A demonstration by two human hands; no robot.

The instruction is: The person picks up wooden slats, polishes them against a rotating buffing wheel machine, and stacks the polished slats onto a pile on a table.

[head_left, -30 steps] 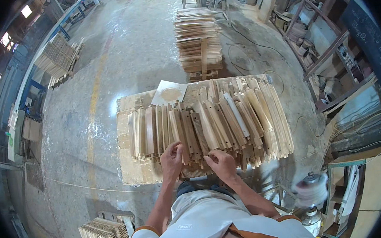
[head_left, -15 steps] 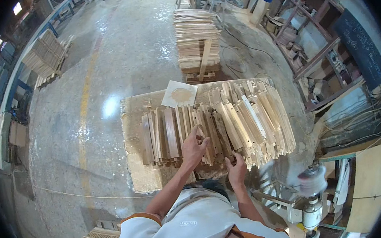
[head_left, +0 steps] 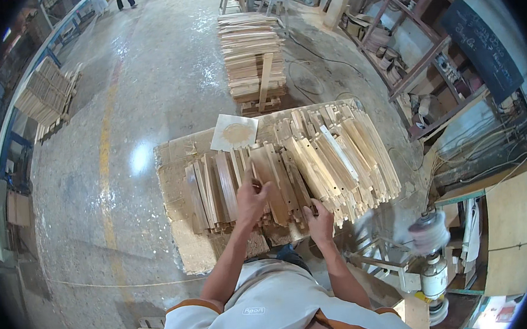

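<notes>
Two hands (head_left: 252,204) apart at wooden slats (head_left: 313,167); contact hard to make out, cannot tell if gripping.

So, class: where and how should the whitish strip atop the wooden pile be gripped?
Probably by the near end of the whitish strip, from above and the near side, pinching across its width: it is long, narrow and uncovered on top, with this end facing the near side.
</notes>
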